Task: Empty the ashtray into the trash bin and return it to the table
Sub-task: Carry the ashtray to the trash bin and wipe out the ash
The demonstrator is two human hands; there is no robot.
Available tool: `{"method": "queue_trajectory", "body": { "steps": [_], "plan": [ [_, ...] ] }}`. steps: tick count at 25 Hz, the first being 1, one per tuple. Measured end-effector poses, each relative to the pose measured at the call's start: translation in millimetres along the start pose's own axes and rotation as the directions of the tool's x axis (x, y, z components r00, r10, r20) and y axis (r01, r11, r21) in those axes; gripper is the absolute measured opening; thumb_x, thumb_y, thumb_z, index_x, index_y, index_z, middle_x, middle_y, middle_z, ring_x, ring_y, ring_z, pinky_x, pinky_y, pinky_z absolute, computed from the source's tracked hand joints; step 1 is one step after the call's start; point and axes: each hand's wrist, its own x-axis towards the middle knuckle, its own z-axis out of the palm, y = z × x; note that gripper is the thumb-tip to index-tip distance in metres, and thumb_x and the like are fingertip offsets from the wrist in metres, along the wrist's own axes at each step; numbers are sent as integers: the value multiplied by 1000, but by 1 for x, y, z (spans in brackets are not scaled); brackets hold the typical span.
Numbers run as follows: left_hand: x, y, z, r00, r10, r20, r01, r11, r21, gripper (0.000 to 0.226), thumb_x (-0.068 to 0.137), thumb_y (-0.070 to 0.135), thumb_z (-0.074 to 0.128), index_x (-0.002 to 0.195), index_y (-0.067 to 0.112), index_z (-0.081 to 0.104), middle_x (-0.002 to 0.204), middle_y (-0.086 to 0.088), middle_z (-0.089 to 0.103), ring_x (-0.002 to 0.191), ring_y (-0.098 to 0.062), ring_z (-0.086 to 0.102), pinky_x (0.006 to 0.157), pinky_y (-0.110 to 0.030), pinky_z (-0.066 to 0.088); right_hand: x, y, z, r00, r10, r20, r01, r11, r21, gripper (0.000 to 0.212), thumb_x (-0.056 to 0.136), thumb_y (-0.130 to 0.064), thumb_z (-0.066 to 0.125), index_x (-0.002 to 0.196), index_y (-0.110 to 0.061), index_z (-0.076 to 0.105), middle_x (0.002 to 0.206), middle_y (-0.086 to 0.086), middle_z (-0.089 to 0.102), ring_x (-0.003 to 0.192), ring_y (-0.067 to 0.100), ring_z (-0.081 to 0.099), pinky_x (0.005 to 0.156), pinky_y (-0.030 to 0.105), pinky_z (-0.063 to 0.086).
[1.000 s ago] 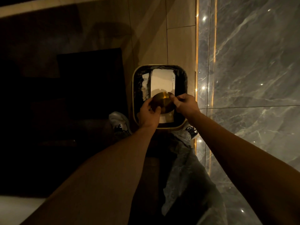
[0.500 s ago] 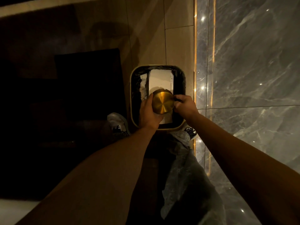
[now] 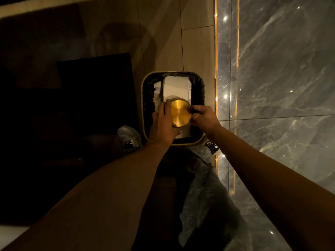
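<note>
Both hands' grip [image 3: 164, 122] [image 3: 204, 117] inverts ashtray [image 3: 180, 113] over bin [image 3: 143, 105].

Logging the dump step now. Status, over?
Left hand and right hand grip gold ashtray, turned bottom-up over trash bin. White paper in bin. Nothing in the way.

Bin mouth: trash bin [image 3: 143, 113] opening crowded by both hands and the ashtray [image 3: 180, 113].
Right side: marble wall [image 3: 272, 69] hems in.
Left: dark, unclear.
</note>
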Motion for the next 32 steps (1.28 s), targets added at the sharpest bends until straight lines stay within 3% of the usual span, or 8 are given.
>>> {"method": "queue_trajectory", "body": {
  "steps": [5,9,15,20,24,27,29,32],
  "plan": [
    [5,0,-4,999,33,-31,-28,990,137,111,69,37,82,153,22,11,152,-7,28,130,-34,36,91,-42,45,-2,-3,-5,999,-11,42,12,1000,-15,35,89,1,47,120,-5,62,107,19,65,103,33,63,94,51,52],
    [5,-2,-7,993,116,-12,-108,959,264,107,72,42,79,152,25,11,147,-13,30,129,-33,38,95,-40,43,-6,-5,-9,997,6,75,-5,1000,-11,36,89,4,44,118,-6,62,102,16,63,104,35,62,95,48,52],
    [6,-3,-7,987,159,37,-163,945,284,109,73,38,79,153,27,5,148,-18,25,133,-37,32,94,-42,45,-7,-8,-13,993,35,113,-40,998,47,30,89,6,42,108,-3,64,114,30,62,107,40,61,96,53,51],
    [8,1,-7,988,152,32,-155,949,273,105,72,34,80,151,18,13,152,-16,22,137,-36,28,97,-44,46,-5,-2,-17,992,6,130,-10,999,33,31,90,4,43,111,-4,65,109,25,66,102,35,64,93,47,54],
    [10,-4,-9,989,148,12,-147,966,212,104,70,31,81,150,13,18,155,-12,22,142,-32,24,103,-45,44,-12,3,-16,973,-182,139,205,962,-181,29,90,-2,48,112,-10,65,100,14,67,94,26,63,87,39,52],
    [9,-4,-10,991,134,24,-136,976,171,104,69,29,82,150,12,19,157,-10,19,145,-30,22,106,-45,42,-27,10,-17,848,-477,232,523,681,-512,56,87,-2,54,141,-9,42,139,17,50,120,30,53,95,29,42],
    [8,-4,-12,990,141,15,-142,980,140,103,68,30,83,149,12,21,156,-9,22,144,-29,26,103,-45,43,-27,19,-20,753,-533,387,632,422,-650,76,84,-4,56,151,-8,22,156,18,29,139,33,36,107,34,37],
    [8,-5,-16,986,164,12,-164,982,90,103,65,33,85,147,12,25,153,-9,28,140,-29,31,102,-45,45,-20,25,-26,657,-542,525,656,67,-752,80,82,-7,56,152,-3,17,159,22,20,146,36,20,117,44,17]
  ]
}}
